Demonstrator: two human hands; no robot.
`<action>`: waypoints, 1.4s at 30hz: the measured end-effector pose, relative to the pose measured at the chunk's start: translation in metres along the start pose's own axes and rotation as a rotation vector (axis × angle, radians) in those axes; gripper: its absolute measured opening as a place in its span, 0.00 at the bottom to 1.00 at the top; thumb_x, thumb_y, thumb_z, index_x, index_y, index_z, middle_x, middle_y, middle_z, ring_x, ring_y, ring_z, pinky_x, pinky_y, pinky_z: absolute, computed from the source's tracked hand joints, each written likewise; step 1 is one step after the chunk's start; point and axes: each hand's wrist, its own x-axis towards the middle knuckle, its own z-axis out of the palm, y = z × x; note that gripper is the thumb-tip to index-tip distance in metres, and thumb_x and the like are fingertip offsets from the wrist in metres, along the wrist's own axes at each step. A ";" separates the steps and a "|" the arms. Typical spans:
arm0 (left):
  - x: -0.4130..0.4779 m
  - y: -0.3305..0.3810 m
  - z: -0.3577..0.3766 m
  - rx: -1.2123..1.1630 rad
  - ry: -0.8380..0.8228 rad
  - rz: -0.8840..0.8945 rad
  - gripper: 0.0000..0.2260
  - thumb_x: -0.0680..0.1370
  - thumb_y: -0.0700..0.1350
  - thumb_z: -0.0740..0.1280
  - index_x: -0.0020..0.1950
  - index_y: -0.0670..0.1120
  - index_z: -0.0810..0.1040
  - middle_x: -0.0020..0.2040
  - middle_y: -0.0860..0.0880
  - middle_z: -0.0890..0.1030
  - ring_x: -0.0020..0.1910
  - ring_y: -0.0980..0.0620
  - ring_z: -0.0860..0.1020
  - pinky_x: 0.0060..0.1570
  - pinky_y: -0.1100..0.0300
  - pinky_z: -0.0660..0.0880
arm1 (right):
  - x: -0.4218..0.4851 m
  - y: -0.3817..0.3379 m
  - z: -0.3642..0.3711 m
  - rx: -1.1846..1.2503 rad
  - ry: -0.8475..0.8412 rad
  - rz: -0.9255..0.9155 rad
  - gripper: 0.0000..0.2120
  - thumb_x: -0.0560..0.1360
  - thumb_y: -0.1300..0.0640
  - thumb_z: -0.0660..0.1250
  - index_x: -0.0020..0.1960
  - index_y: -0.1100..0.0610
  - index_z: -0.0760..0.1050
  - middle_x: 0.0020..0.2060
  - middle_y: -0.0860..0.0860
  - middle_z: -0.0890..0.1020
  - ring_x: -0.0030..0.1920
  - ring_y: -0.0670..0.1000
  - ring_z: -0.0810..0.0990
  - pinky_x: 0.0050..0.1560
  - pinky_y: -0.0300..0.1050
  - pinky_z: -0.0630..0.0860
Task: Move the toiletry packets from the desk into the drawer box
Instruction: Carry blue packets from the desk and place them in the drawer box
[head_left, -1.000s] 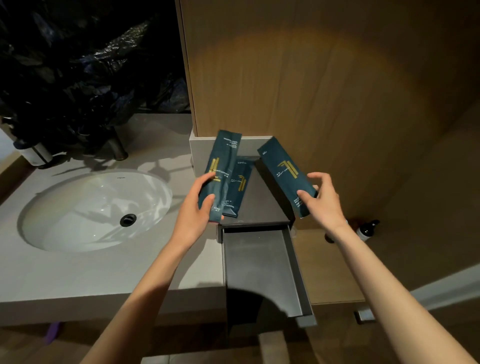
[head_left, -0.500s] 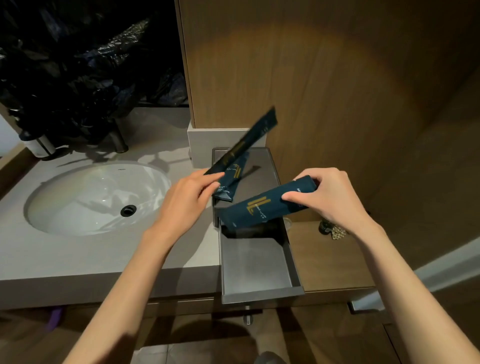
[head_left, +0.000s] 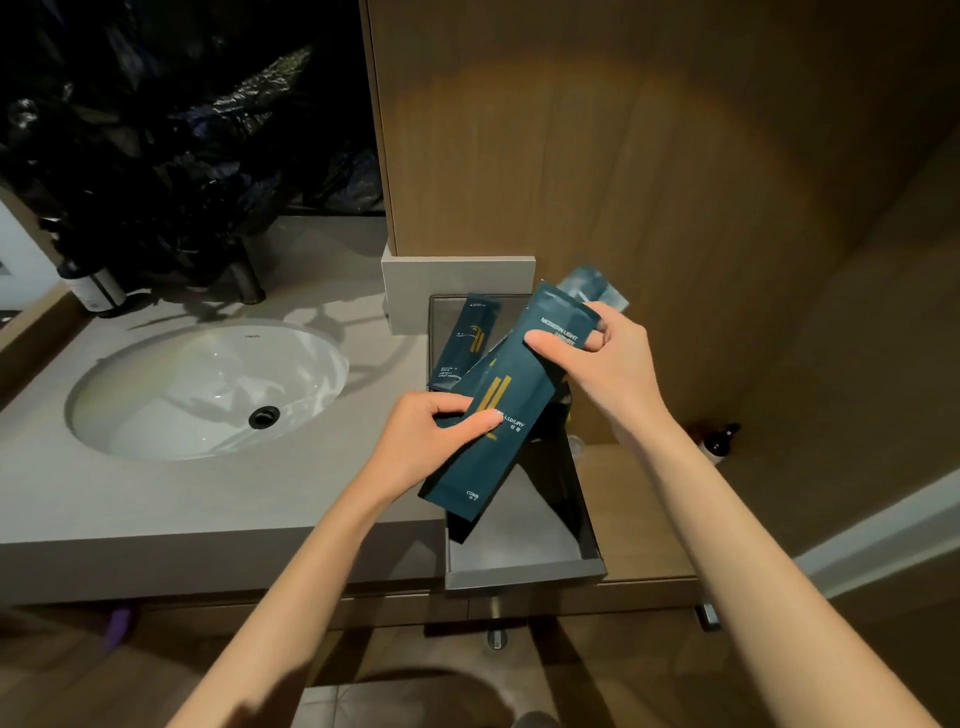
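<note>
Holding, head view: one packet (head_left: 497, 415) is gripped by both hands and tilted, with its lower end over the open drawer (head_left: 519, 553).
Left hand (head_left: 431, 441): the thumb lies on the packet's front at mid-length, and the fingers are curled behind its left edge.
Right hand (head_left: 613, 364): the thumb presses the front near the top, and the fingers (head_left: 597, 335) are curled round the upper edge.
Second packet (head_left: 592, 283): paler, it shows behind the first, above the right hand. I cannot tell whether that hand holds it too.
Third packet (head_left: 467, 338): it lies flat on the box top (head_left: 511, 306), behind the drawer and not yet inside.
Drawer: it is pulled out toward the person at the right end of the table (head_left: 156, 493), past the sink (head_left: 208, 389).
Step in hand: judged to be lowering the held packet into the drawer.
Next move: level the packet along the drawer's length so it clears the side walls, then release with both hands. The one on the box top remains to fetch.
</note>
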 end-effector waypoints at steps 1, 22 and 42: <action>-0.001 0.000 0.001 -0.035 0.038 -0.017 0.03 0.74 0.45 0.72 0.41 0.48 0.85 0.39 0.56 0.85 0.38 0.60 0.82 0.36 0.68 0.75 | -0.003 0.002 0.004 0.056 -0.016 0.038 0.17 0.70 0.59 0.75 0.58 0.58 0.77 0.46 0.50 0.86 0.45 0.46 0.85 0.43 0.41 0.82; -0.045 -0.049 -0.027 -0.070 0.416 -0.033 0.14 0.77 0.36 0.67 0.62 0.44 0.74 0.58 0.57 0.74 0.48 0.70 0.79 0.43 0.64 0.81 | -0.024 0.075 -0.019 -0.073 -0.535 0.561 0.11 0.79 0.64 0.63 0.58 0.58 0.80 0.37 0.49 0.84 0.32 0.42 0.80 0.31 0.34 0.75; -0.063 -0.073 -0.026 -0.176 0.449 -0.154 0.19 0.77 0.40 0.68 0.66 0.54 0.70 0.63 0.54 0.74 0.56 0.62 0.79 0.46 0.66 0.79 | -0.003 0.186 0.095 -0.234 -0.037 0.624 0.02 0.76 0.59 0.67 0.46 0.54 0.78 0.50 0.55 0.83 0.53 0.55 0.81 0.56 0.56 0.79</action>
